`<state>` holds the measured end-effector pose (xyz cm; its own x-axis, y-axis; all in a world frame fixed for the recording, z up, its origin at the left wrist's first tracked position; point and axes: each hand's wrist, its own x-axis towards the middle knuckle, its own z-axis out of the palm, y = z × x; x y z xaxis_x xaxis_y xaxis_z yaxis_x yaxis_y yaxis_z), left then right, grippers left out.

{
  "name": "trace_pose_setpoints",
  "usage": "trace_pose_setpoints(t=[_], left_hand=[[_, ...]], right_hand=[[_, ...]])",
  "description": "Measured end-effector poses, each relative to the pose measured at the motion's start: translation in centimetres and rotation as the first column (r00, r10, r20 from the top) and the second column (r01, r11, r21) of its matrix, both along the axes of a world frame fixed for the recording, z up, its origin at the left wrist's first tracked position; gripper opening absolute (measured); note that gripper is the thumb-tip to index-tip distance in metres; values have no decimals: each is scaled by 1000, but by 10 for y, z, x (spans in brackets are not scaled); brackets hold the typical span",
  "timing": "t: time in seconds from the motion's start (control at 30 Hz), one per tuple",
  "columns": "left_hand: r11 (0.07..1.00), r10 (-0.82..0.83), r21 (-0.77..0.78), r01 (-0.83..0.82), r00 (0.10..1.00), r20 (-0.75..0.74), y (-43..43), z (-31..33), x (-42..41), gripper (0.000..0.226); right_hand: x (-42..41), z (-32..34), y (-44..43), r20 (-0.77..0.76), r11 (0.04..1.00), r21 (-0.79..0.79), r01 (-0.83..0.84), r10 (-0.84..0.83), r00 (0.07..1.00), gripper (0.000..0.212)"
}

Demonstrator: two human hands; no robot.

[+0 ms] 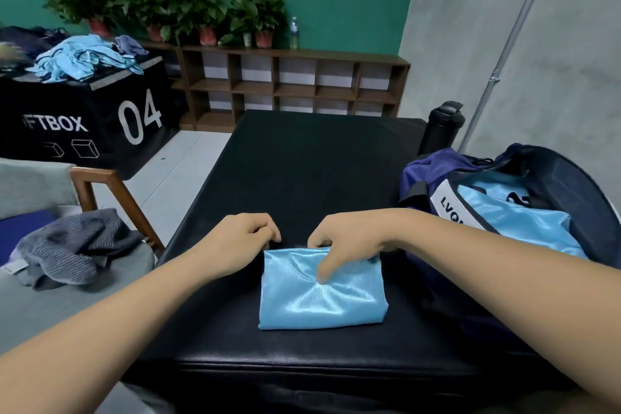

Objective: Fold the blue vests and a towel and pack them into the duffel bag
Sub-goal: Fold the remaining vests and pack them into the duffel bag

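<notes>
My right hand (346, 239) pinches far edge of folded shiny blue vest (322, 299); left hand (242, 239) curled at corner, can't tell if holding.

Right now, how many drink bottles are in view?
2. A clear plastic water bottle stands on the brown wooden shelf; a black lidded bottle stands behind the purple duffel bag. More may be hidden.

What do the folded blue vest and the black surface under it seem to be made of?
The folded vest looks like thin synthetic knit: glossy streaks, fine ribbing. The black surface seems padded vinyl or faux leather: smooth, dull sheen, rounded front edge.
</notes>
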<state>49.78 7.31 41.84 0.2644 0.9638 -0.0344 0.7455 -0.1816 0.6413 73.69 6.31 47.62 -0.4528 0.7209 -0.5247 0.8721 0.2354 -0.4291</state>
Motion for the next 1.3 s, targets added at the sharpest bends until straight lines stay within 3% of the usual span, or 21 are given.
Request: trace_pose_setpoints(t=[0.17,0.37,0.57,0.7,0.83,0.97,1.07,1.17,1.3], left_hand=[[1000,-8,26,7,999,39,2,-1,9,25],[994,-56,96,53,998,35,2,8,38,26],[984,-99,166,65,974,206,-5,34,79,24],[966,-177,231,120,953,246,-16,49,118,18],[915,-336,294,277,926,173,-31,62,166,18],[806,-487,408,429,872,45,-29,72,216,23],[759,-508,491,427,861,37,-19,78,248,20],[682,-520,576,452,852,-53,-15,82,279,18],[645,-518,536,545,827,-218,-8,76,314,36]], right_hand=[[33,59,-14,-36,979,206,10,-3,999,17],[112,151,-34,-67,936,316,155,-141,988,15],[194,200,-49,-87,888,304,346,-336,938,12],[231,191,-49,-5,872,312,378,-397,918,12],[256,169,-44,132,872,352,340,-406,904,19],[271,154,-38,164,838,463,290,-403,901,19],[274,140,-29,147,817,515,260,-382,912,21],[277,112,-9,231,788,599,140,-337,913,25],[287,85,5,371,741,672,-5,-331,867,22]])
